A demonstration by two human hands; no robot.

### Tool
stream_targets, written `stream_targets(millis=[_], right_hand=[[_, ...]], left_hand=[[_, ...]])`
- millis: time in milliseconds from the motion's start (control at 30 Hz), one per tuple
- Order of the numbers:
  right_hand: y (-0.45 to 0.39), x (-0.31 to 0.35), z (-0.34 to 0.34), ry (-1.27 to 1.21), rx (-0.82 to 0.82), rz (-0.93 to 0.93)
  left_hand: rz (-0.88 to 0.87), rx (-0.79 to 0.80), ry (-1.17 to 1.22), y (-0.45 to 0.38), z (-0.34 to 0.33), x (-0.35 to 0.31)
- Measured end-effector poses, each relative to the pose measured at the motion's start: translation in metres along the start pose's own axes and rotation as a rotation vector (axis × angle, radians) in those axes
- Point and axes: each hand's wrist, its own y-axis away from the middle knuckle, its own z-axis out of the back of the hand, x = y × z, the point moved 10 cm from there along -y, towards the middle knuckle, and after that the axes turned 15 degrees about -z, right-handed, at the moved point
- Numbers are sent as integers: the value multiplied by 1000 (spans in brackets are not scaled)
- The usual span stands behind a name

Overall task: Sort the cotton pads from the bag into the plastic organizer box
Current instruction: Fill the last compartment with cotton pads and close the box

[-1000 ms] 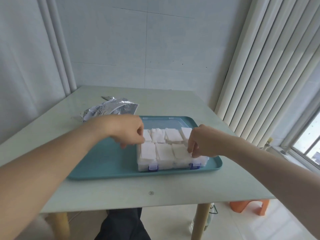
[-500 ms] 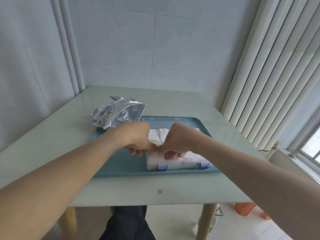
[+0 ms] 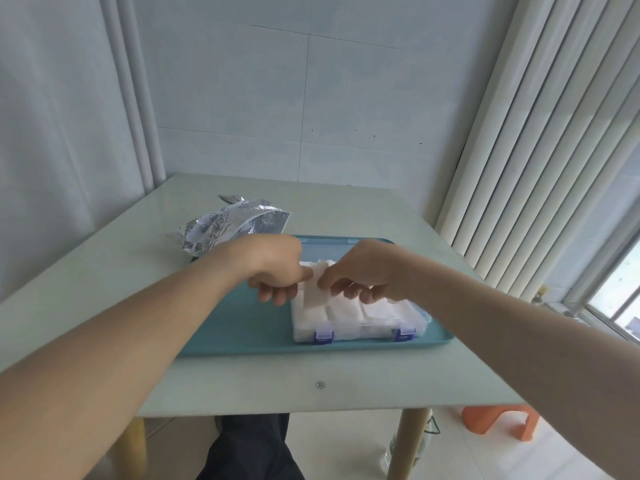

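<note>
A clear plastic organizer box with two blue latches sits on the right part of a teal tray. White cotton pads fill its compartments. My left hand and my right hand meet over the box's left half, fingers curled. Between them they pinch one cotton pad that stands tilted above the front left compartment. The crumpled silver foil bag lies on the table behind the tray's left corner. The box's back row is mostly hidden by my hands.
The tray rests on a pale green table set against a tiled wall. Vertical blinds hang on the right. An orange stool stands on the floor at the right, and my dark trouser leg shows under the table's front edge.
My hands came together from the box's two sides to its left half. Now they have drawn slightly apart, and a tilted pad shows between their fingertips.
</note>
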Motion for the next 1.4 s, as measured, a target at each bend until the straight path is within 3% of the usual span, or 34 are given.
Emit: stream_targets(millis=[133, 267, 400, 533, 800, 1000, 1200, 1300, 1400], right_hand=[[1, -22, 38, -117, 61, -73], [-4, -66, 83, -46, 54, -181], [-9, -97, 99, 124, -31, -236], [-10, -89, 96, 289, -153, -174], [-11, -46, 72, 997, -421, -79], [-6, -39, 78, 998, -623, -54], [-14, -38, 88, 916, -525, -68], [-14, -21, 116, 684, -481, 51], [-29, -21, 104, 654, -261, 134]], left_hand=[[-48, -98, 7, -3, 9, -10], [-102, -130, -95, -9, 13, -25], [-120, -38, -173, -18, 8, -44], [-146, -18, -156, -29, 4, -56], [-78, -90, -73, -31, 18, -38], [-4, -192, -128, -23, 38, -20], [55, -284, -175, -26, 47, -7], [18, -190, -232, -32, 34, -14], [-20, -67, -248, -37, 22, -17]])
